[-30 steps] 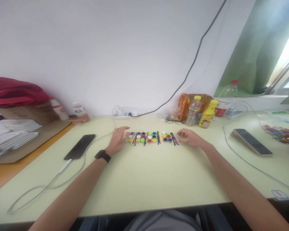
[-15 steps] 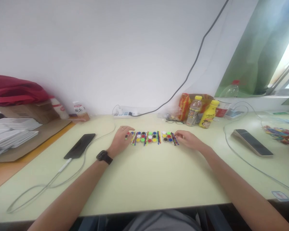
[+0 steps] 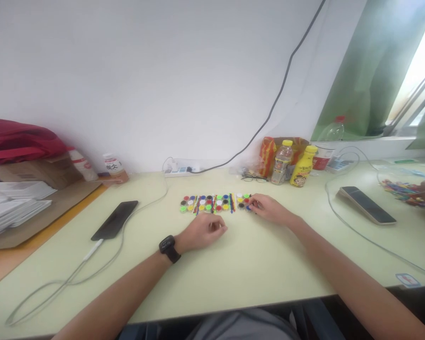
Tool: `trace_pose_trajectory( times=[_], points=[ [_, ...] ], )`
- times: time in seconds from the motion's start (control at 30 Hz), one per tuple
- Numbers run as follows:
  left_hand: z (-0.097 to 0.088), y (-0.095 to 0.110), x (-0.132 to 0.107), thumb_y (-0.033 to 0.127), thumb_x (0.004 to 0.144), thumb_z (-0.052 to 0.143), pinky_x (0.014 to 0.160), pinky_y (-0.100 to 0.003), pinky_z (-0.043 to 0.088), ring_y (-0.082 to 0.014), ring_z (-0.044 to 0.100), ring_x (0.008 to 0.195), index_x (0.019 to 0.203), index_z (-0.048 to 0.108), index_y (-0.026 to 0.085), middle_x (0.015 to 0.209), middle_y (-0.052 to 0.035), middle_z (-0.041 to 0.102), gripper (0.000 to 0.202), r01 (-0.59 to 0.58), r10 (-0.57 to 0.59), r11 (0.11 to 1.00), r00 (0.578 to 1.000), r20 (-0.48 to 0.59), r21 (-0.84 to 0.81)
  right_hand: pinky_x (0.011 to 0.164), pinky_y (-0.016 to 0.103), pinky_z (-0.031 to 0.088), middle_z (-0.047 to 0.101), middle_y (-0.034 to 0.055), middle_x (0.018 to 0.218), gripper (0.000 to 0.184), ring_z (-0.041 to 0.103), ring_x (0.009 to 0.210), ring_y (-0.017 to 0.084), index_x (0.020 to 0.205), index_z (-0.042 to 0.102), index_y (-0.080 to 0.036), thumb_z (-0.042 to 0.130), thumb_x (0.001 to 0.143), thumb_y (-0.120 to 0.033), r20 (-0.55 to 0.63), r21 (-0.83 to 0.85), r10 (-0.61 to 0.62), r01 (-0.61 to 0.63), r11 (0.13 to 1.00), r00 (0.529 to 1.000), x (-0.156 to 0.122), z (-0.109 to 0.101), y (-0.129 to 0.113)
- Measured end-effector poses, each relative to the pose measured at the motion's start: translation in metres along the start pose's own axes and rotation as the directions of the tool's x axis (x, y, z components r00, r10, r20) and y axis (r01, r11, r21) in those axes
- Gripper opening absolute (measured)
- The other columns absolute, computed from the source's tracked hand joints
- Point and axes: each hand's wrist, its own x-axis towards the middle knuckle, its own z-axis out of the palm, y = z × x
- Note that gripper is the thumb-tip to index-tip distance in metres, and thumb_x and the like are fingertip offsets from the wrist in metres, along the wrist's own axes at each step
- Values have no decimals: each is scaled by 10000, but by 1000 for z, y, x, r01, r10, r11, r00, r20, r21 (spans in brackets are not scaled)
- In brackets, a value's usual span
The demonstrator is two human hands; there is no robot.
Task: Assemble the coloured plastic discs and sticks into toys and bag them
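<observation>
Four clusters of small round coloured discs [image 3: 218, 202] are laid out in a row at the centre of the frame, on a pale yellow-green tabletop [image 3: 233, 269]. Between the clusters, thin bundles of coloured strips [image 3: 233, 203] are stood like dividers. At the row's right end, the last cluster is partly covered by the fingers of the right hand [image 3: 269, 208], which are bent and drawn close together; whether anything is pinched cannot be told. Below the row's middle, the left hand [image 3: 202, 230] is held with fingers curled and the thumb brought near the index finger, a small gap being left between them; whether anything is gripped cannot be told.

For pieces so small and close-set, light fingertip contact seems best, applied from the outer side so that neighbouring discs are not nudged. The left wrist, on which a black watch [image 3: 169, 249] is worn, is best kept clear of the row. Any strips at the right end would probably be best squared by gentle, even pressure along their length.
</observation>
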Motion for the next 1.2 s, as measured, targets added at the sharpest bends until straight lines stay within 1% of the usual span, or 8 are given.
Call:
trace_pose_trajectory(
  times=[0.2,0.33,0.47,0.63,0.77,0.83,0.93,1.2],
  points=[
    [9,-8,0,364,944,642,594,-263,442,-147,576,637,890,720,205,706,-20,646,185,-13,15,999,999,51,-45,727,298,442,679,30,875,141,597,785,186,1002,700,-212,605,931,-288,-19,5,-41,41,999,999,0,-4,-3],
    [10,-6,-1,401,950,649,638,-276,478,-157,593,703,1174,660,236,828,-21,666,278,19,-20,995,1000,-12,-100,701,294,435,666,24,818,108,575,735,173,939,705,-208,627,900,-270,-41,53,-73,75,996,997,-3,-8,-17],
    [12,-1,-1,471,931,686,716,-309,517,-180,609,813,1383,563,270,1062,-60,691,510,10,-16,996,998,-64,-88,631,275,412,643,23,777,118,546,694,161,912,715,-204,653,899,-303,69,194,-145,129,972,987,-10,3,-49],
    [10,-1,-1,466,935,703,815,-341,522,-217,653,916,1177,697,252,1036,-67,716,323,-79,80,994,997,5,-70,593,260,404,619,1,725,131,532,656,150,934,730,-214,668,911,-327,229,299,-217,144,943,949,-16,19,-76],
    [11,-2,-2,464,945,700,869,-356,535,-231,662,967,1262,689,280,1069,-71,714,367,-75,76,996,997,24,-42,605,262,400,644,4,732,163,539,650,155,946,726,-216,611,945,-333,80,228,-107,87,970,991,-8,11,-51],
    [11,0,-2,451,952,696,942,-371,530,-248,651,1072,1363,642,303,1163,-81,697,440,-96,97,995,994,42,-20,617,270,385,684,13,760,147,550,655,164,951,721,-223,590,943,-292,-52,75,9,-5,997,999,-3,4,-29],
    [12,2,-2,405,998,637,1024,-375,502,-247,632,1148,1295,693,310,1224,-81,674,316,-150,150,989,986,76,-3,627,278,347,734,38,840,154,583,707,185,936,717,-233,566,922,-206,-189,-149,123,-153,977,974,1,-2,3],
    [13,-3,-1,393,1021,607,983,-357,514,-240,642,1113,1203,721,288,1184,-78,690,240,-145,145,989,987,73,-11,624,278,333,745,36,901,133,612,765,194,908,695,-246,571,921,-198,-157,-219,159,-192,957,975,2,4,29]
  ],
)
